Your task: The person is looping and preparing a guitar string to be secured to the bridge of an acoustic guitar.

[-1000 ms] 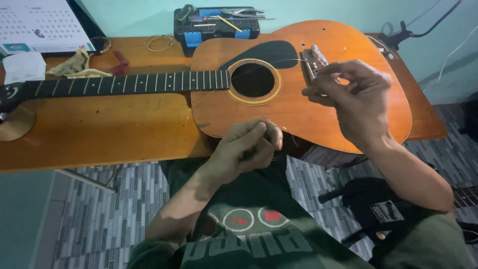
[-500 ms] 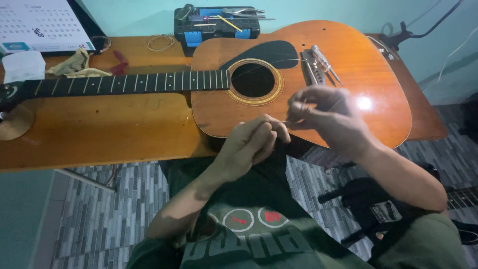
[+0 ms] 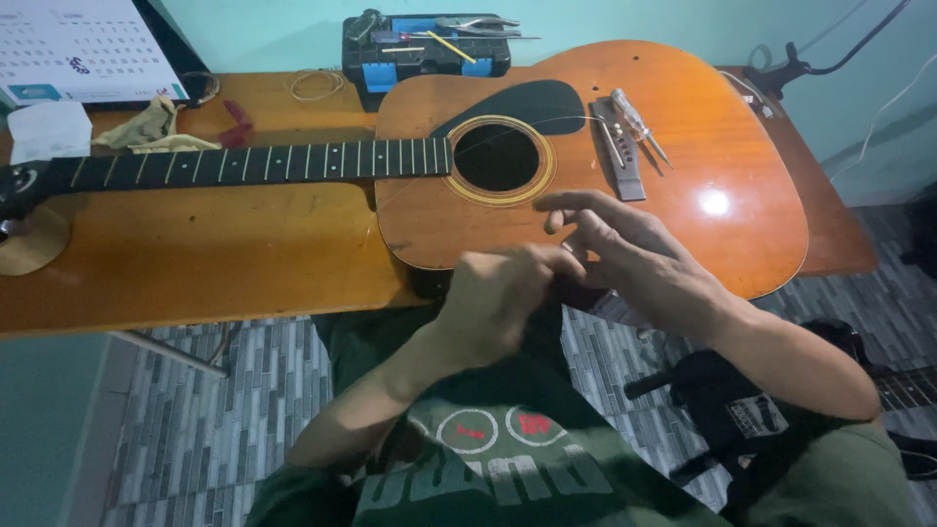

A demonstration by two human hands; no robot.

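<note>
Stringing step, mid-handling: left hand (image 3: 503, 298) curled loosely, right hand (image 3: 610, 234) fingers part spread, both meeting at near edge of guitar (image 3: 586, 156) lying flat on table (image 3: 195, 263). Thin string (image 3: 547, 122) crosses soundhole; actual pinch can't tell. Next likely needs steady tension.

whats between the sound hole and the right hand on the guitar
In the head view, only bare orange guitar top lies between the sound hole and the right hand; nothing rests there, though a thin string seems to cross nearby.
</note>
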